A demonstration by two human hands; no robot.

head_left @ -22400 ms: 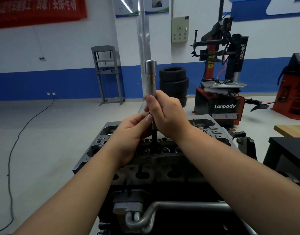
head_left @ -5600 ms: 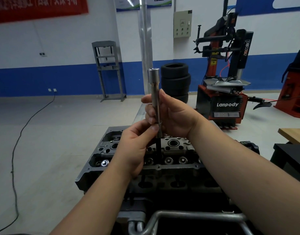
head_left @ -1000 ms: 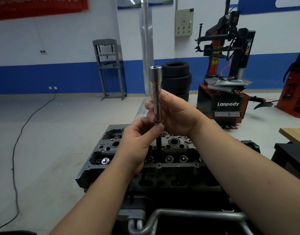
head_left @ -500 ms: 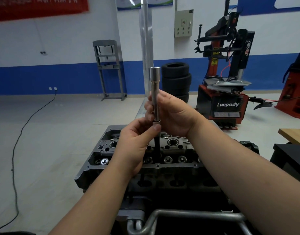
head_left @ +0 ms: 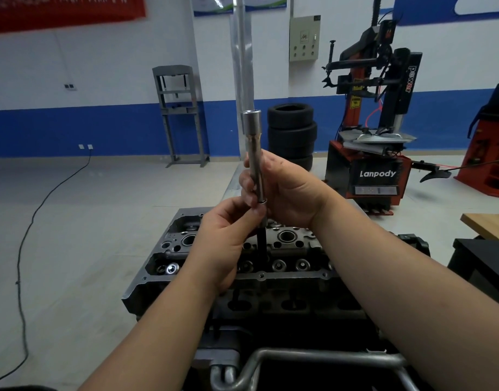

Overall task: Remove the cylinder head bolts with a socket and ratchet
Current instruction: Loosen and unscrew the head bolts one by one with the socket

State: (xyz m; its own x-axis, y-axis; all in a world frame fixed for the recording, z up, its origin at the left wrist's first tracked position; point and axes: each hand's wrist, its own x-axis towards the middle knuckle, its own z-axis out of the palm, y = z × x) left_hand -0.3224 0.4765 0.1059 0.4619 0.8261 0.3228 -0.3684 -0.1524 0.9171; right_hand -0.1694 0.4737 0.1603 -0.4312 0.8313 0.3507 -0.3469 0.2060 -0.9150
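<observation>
Legible writing: "Lanpody" on the red tyre changer [head_left: 378, 174], "power" down its black column. Long socket [head_left: 255, 153]: silver, upright, long axis vertical, wider end uppermost, above the cylinder head [head_left: 288, 244]; a dark bolt shank [head_left: 262, 241] hangs from its lower end. Your right hand [head_left: 288, 190] wraps its fingers round the socket's lower half. Your left hand [head_left: 225, 238] pinches at the socket's base, thumb uppermost.
</observation>
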